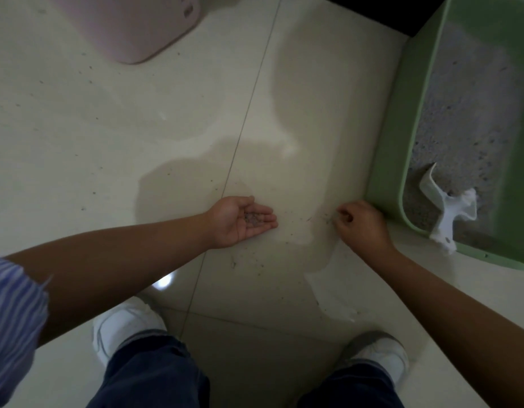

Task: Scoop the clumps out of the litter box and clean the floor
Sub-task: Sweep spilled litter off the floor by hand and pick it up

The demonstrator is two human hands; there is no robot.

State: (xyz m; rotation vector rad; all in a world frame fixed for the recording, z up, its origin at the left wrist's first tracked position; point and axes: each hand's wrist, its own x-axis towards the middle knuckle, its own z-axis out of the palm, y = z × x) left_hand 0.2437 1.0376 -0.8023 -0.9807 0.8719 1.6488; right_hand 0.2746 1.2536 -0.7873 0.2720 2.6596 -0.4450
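Tiled floor (pixel 107 136) with scattered litter grains (pixel 256 262) near centre; green litter box (pixel 386 172) at right, litter inside, white scoop (pixel 445 210) lying in its near corner; left hand (pixel 243 220) palm up, fingers relaxed, cupping grains; right hand (pixel 359 223) fingers curled, pinching at floor beside box.

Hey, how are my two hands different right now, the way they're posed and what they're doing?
The left hand lies palm up, fingers relaxed, cupping a little pile of litter grains; the right hand is palm down with fingers curled, pinching at grains on the floor. The right hand sits near the green litter box; the left is farther away. Both hover low over the tiles.
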